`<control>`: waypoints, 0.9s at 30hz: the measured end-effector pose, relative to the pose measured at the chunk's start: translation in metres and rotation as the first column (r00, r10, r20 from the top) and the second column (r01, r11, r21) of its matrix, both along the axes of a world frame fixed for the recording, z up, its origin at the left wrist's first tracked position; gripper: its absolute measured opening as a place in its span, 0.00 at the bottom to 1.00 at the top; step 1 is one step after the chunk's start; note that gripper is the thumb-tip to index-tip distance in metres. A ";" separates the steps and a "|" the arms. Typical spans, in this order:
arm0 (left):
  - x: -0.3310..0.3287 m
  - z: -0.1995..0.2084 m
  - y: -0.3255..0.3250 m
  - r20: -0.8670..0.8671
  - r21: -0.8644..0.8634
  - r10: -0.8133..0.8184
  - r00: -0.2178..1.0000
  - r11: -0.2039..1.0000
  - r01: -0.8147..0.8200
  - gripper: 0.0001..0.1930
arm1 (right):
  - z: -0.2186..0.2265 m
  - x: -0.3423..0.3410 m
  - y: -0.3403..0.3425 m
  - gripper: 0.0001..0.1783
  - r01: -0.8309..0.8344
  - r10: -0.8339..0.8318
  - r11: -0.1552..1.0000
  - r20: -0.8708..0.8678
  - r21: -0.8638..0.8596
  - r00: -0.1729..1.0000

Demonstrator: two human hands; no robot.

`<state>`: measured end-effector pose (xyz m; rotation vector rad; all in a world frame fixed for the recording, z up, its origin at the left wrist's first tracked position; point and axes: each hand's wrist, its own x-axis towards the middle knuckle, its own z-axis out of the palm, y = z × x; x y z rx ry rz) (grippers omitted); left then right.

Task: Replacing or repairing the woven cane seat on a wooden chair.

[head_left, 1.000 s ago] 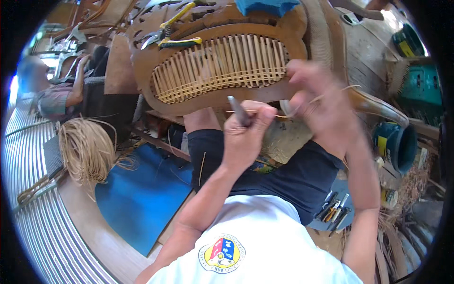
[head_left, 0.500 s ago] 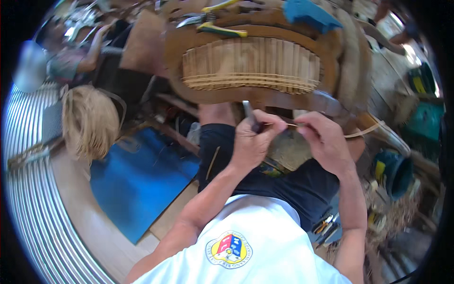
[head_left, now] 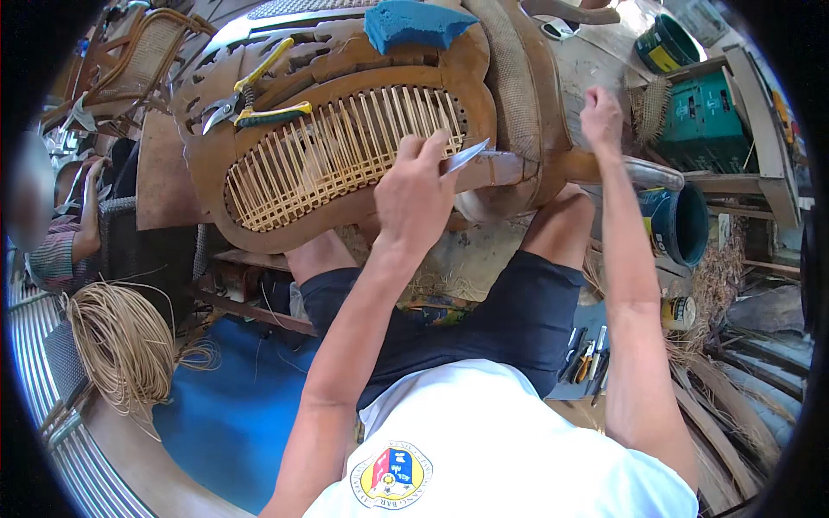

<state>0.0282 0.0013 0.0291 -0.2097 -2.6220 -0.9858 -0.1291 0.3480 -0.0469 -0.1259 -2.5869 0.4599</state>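
Note:
My left hand (head_left: pixel 414 190) is closed around a knife (head_left: pixel 466 158), its pale blade pointing up to the right. It hovers over the right end of a cane panel (head_left: pixel 328 151), where upright strips cross a few lengthwise strands along the near edge. The panel sits in a carved brown wooden frame (head_left: pixel 276 235) with small holes around the opening, tilted across my knees. Raised well to the right, beyond the frame, is my right hand (head_left: pixel 600 121), its fingers drawn together; whatever they pinch is too thin or blurred to make out.
Yellow-and-green-handled shears (head_left: pixel 226 108) and a blue foam block (head_left: pixel 414 26) lie on the frame. A coil of cane (head_left: pixel 125 350) hangs at left above a blue mat (head_left: pixel 229 423). Several hand tools (head_left: pixel 591 356), a bucket (head_left: pixel 678 226) and a green crate (head_left: pixel 708 121) stand right. Another person (head_left: pixel 78 220) sits far left.
My hands were together over my lap, holding a thin cane strand between them. Now the left has moved with the knife to the panel, and the right has swung up and away rightward.

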 end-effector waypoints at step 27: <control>-0.017 -0.032 -0.006 -0.109 -0.167 0.042 0.993 0.984 -0.060 0.10 | 0.020 0.036 -0.055 0.11 -0.049 0.056 0.998 0.170 -0.046 0.984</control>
